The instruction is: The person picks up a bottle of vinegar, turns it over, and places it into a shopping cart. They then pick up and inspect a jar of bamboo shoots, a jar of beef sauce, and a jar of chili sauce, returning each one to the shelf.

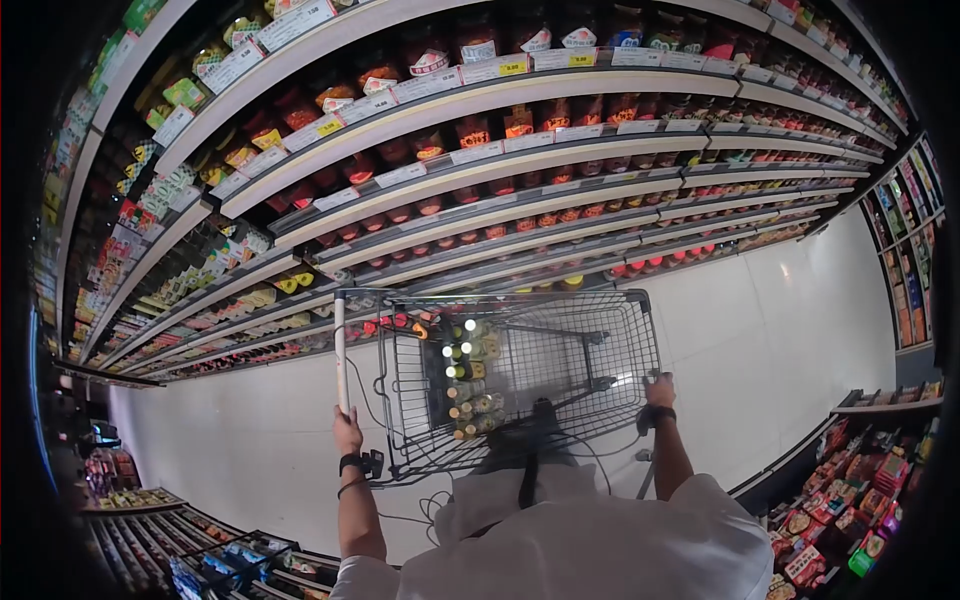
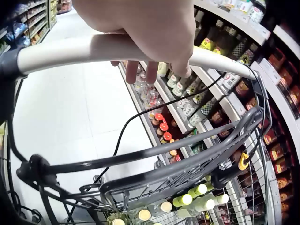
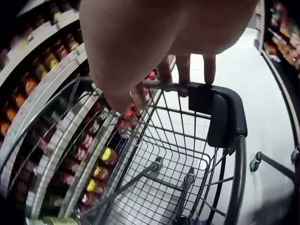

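Note:
A wire shopping cart stands sideways in front of the person. My left hand grips its pale handle bar, fingers wrapped over the bar. At the opposite end, my right hand holds the dark top rim, its fingers hooked over it and the thumb on the near side. Several bottles stand in the basket near the handle end, some with green caps and some with pale ones. The basket half by my right hand shows bare wire mesh.
Long shelves packed with jars and bottles run along the cart's far side. More goods are stacked behind on the right. White floor extends to both sides. A black cable hangs across the cart.

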`<state>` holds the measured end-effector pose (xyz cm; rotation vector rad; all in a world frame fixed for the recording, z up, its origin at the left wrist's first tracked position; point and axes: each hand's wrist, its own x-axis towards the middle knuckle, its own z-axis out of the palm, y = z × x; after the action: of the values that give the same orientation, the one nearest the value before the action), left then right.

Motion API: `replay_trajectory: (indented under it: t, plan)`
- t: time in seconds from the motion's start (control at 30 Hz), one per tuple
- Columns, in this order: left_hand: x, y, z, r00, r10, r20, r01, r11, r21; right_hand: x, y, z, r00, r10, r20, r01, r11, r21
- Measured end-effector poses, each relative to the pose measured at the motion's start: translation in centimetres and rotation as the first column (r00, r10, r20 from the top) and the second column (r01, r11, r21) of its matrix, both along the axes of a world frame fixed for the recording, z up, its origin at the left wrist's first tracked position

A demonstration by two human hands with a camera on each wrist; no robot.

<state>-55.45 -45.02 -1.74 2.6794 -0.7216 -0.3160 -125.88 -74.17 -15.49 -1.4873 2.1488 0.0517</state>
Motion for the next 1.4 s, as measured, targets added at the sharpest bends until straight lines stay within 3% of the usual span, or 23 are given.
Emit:
replay_trajectory:
  t: [0.03, 0.13, 0.23, 0.33, 0.37, 0.47, 0.53, 0.6, 0.7, 0.73, 0.8, 0.9, 1.0, 1.1, 1.13, 1.2, 1.33, 1.4]
  plan:
    - [0.1, 0.8, 0.1, 1.000, 0.023, -0.006, -0.023, 1.000, 0.005, 2.2, 0.9, 1.5, 0.989, 0.081, -0.121, -0.082, 0.997, -0.004]
    - [1.0, 4.1, -0.2, 0.997, 0.075, -0.018, -0.075, 0.997, 0.024, 4.8, 2.3, 2.1, 0.981, 0.128, -0.147, -0.127, 0.992, 0.015]
    - [1.0, 7.4, 0.4, 0.986, 0.162, -0.040, -0.160, 0.986, 0.052, 5.5, 3.1, 3.1, 0.991, 0.133, -0.015, -0.133, 0.991, 0.020]
    - [1.1, 9.1, 1.3, 0.984, 0.177, 0.031, -0.179, 0.979, 0.101, 5.7, 4.3, 3.1, 0.968, 0.225, 0.110, -0.215, 0.971, -0.101]
    - [1.5, 9.4, 1.7, 0.984, 0.179, 0.023, -0.180, 0.980, 0.079, 5.1, 4.3, 1.7, 0.927, 0.368, 0.070, -0.357, 0.924, -0.137]
    - [2.7, 9.6, 2.6, 0.971, 0.238, -0.032, -0.238, 0.971, 0.004, 5.9, 4.9, 2.2, 0.914, 0.333, 0.233, -0.313, 0.942, -0.120]
    - [4.0, 8.8, 3.7, 0.945, 0.311, -0.098, -0.316, 0.947, -0.051, 7.1, 5.1, 2.3, 0.903, 0.357, 0.239, -0.339, 0.934, -0.116]
    - [5.8, 7.7, 2.3, 0.941, 0.168, 0.294, -0.094, 0.964, -0.248, 8.6, 5.7, 3.6, 0.912, 0.302, 0.279, -0.301, 0.953, -0.047]
    - [7.9, 1.3, 5.2, 0.926, -0.071, 0.372, 0.178, 0.949, -0.261, 8.0, 6.1, -0.5, 0.895, 0.386, 0.222, -0.352, 0.919, -0.179]
    - [8.8, -1.0, 5.4, 0.905, -0.148, 0.398, 0.275, 0.919, -0.283, 8.8, 5.9, 0.2, 0.897, 0.382, 0.224, -0.370, 0.924, -0.096]
    - [9.5, -5.6, 6.0, 0.889, -0.281, 0.362, 0.366, 0.911, -0.189, 10.6, 6.8, -0.4, 0.935, 0.294, 0.197, -0.256, 0.946, -0.200]
    - [10.7, -10.7, 4.6, 0.810, -0.477, 0.341, 0.487, 0.871, 0.062, 13.0, 8.0, 1.0, 0.962, 0.236, 0.135, -0.230, 0.972, -0.055]
    - [12.7, -12.8, 2.6, 0.756, -0.588, 0.288, 0.455, 0.788, 0.414, 14.9, 8.5, 2.1, 0.948, 0.276, 0.159, -0.277, 0.961, -0.017]
    - [15.1, -13.1, 2.1, 0.700, -0.634, 0.329, 0.402, 0.731, 0.552, 16.2, 9.6, 2.1, 0.924, 0.340, 0.175, -0.337, 0.940, -0.047]
    - [16.2, -13.3, 2.0, 0.668, -0.658, 0.348, 0.398, 0.711, 0.579, 14.1, 10.0, -3.3, 0.884, 0.463, 0.065, -0.456, 0.885, -0.098]
    - [18.5, -12.9, 2.4, 0.676, -0.653, 0.341, 0.415, 0.720, 0.557, 15.1, 11.6, -4.0, 0.871, 0.490, -0.013, -0.486, 0.861, -0.149]
    - [21.0, -10.7, 3.9, 0.644, -0.698, 0.312, 0.497, 0.692, 0.523, 17.9, 12.8, -1.7, 0.899, 0.438, -0.016, -0.439, 0.898, -0.039]
    - [22.2, -9.1, 4.6, 0.632, -0.672, 0.386, 0.552, 0.740, 0.385, 18.9, 13.2, -0.3, 0.901, 0.433, -0.010, -0.433, 0.901, -0.010]
